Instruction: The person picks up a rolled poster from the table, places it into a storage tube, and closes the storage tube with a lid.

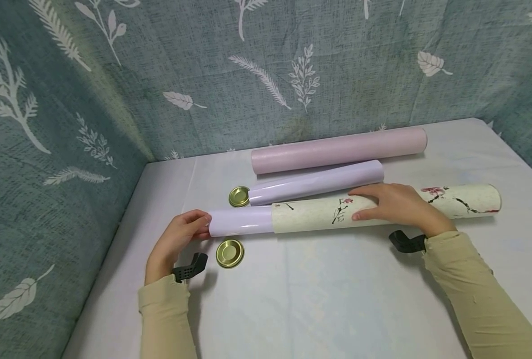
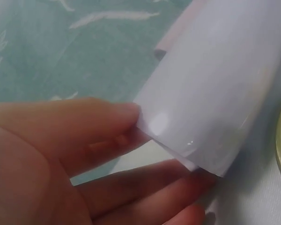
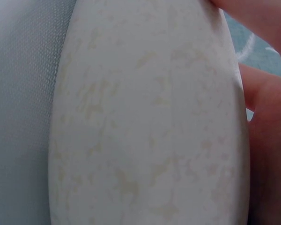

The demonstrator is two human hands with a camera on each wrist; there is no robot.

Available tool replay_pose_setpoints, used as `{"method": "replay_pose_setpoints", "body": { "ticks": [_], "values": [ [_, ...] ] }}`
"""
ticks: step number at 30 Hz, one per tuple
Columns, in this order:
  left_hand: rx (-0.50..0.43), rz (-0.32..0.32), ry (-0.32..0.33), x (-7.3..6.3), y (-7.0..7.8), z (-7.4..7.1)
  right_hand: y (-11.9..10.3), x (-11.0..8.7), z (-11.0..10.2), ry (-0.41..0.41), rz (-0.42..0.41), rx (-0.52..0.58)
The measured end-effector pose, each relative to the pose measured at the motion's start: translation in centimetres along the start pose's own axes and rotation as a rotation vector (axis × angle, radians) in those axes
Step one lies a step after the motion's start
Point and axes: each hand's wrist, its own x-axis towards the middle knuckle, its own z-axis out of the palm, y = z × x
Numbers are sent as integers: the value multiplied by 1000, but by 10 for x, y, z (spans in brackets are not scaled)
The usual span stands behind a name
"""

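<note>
A cream tube with a plum-blossom print (image 1: pixel 315 215) lies across the middle of the table. From its left end sticks out a glossy pale-lilac paper roll (image 1: pixel 243 222). My left hand (image 1: pixel 182 238) pinches the free end of that roll; in the left wrist view the thumb and fingers (image 2: pixel 168 192) hold its edge (image 2: pixel 192 93). My right hand (image 1: pixel 394 204) grips the tube from above, thumb on the near side and fingers over the far side. The right wrist view is filled by the mottled tube wall (image 3: pixel 145 117) beside the right hand (image 3: pixel 267 79).
Behind lie a second lilac paper roll (image 1: pixel 317 183) and a pink roll (image 1: pixel 338 151). One gold round lid (image 1: pixel 239 196) sits by the second roll's left end, another gold lid (image 1: pixel 229 253) in front of the held roll. Leaf-patterned fabric (image 1: pixel 293 75) hangs behind the white-covered table (image 1: pixel 329 299).
</note>
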Motion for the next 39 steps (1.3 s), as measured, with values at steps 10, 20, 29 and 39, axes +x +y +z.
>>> {"method": "replay_pose_setpoints", "body": {
  "ticks": [10, 20, 29, 39],
  "values": [
    [112, 7, -4, 1, 9, 7, 0, 0, -1, -2, 0, -2],
    [130, 32, -18, 2, 16, 14, 4, 3, -2, 1, -7, 1],
    [147, 45, -37, 3, 16, 15, 5, 4, -4, -5, -3, 2],
    [135, 75, -62, 1, 19, 16, 6, 4, -2, -9, -1, 3]
  ]
}}
